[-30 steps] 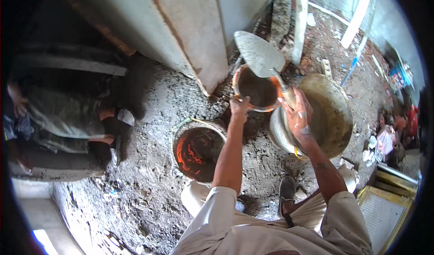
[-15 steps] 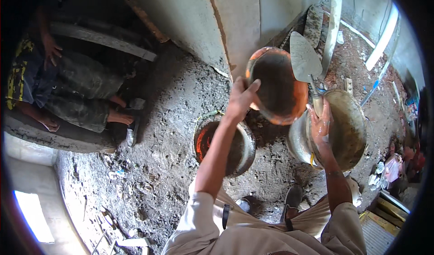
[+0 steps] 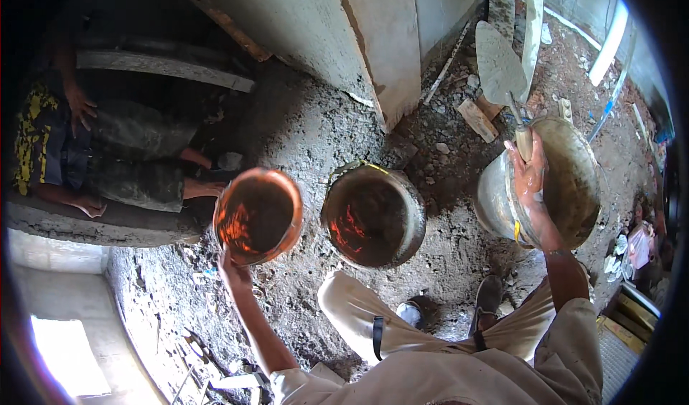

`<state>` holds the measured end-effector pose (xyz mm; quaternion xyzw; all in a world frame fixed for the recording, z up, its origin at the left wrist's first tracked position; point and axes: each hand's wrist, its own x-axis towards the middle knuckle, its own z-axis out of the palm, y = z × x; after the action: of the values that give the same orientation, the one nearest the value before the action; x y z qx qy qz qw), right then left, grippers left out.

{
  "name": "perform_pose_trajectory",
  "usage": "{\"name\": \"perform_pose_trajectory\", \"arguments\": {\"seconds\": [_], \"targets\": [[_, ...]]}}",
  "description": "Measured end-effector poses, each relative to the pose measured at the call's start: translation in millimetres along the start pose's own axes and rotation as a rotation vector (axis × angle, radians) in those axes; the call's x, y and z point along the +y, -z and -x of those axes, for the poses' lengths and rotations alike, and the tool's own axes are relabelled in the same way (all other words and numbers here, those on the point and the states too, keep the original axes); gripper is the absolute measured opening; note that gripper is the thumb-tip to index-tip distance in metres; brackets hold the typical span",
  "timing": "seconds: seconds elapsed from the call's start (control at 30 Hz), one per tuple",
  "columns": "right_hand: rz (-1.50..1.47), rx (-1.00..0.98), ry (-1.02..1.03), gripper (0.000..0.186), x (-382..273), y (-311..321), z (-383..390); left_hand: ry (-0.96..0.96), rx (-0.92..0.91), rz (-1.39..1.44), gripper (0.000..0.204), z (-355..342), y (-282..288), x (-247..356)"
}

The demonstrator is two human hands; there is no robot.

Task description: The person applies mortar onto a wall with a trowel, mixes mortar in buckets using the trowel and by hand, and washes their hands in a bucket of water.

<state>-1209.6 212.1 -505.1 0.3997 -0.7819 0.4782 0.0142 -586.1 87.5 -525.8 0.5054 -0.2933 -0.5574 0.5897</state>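
My left hand [image 3: 235,270] is closed on the near rim of an orange-rimmed bowl [image 3: 238,225]. The bowl's inside is dark and smeared, with orange patches showing through. On the right, my right hand [image 3: 530,172] grips the wooden handle of a trowel [image 3: 500,64], its broad grey blade pointing up and away. That hand is at the rim of a big pale bucket [image 3: 495,200] with dirty inner walls. Between my hands, a second round bucket [image 3: 414,222] stands on the ground. It too has orange streaks inside.
At the left a person in camouflage trousers [image 3: 129,179] sits on a low ledge [image 3: 93,227], feet near the bowl. A pale panel [image 3: 384,46] stands ahead. Wood blocks [image 3: 477,120], white pipes [image 3: 610,43] and rubble lie at the far right; rubbish [image 3: 639,247] lies beyond the big bucket.
My left hand has carried the orange-rimmed bowl from beside the big bucket across to the left, near the seated person's feet. The trowel stays in my right hand.
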Motion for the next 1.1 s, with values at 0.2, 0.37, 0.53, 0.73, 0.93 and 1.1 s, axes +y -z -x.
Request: {"name": "perform_pose_trajectory", "arguments": {"seconds": [0.2,0.37,0.53,0.73,0.93,1.1], "targets": [[-0.122,-0.004,0.021,0.051,9,-14,4,-0.108,0.628,0.065,0.027,21,112,-127],[0.055,-0.009,0.039,0.049,13,1,4,0.128,0.63,0.099,0.035,97,112,-194],[0.043,-0.063,0.023,0.049,-1,-7,1,0.421,0.854,-0.124,0.061,121,174,-181],[0.039,-0.03,0.021,0.046,16,3,0,-0.332,0.424,-0.698,0.04,68,-16,-79],[0.062,-0.075,0.018,0.052,13,-8,2,-0.064,-0.406,-1.128,0.075,-3,-125,-148],[0.131,-0.128,0.096,0.05,-4,-2,2,-0.04,-0.465,-1.149,0.062,-15,-126,-162]]}}
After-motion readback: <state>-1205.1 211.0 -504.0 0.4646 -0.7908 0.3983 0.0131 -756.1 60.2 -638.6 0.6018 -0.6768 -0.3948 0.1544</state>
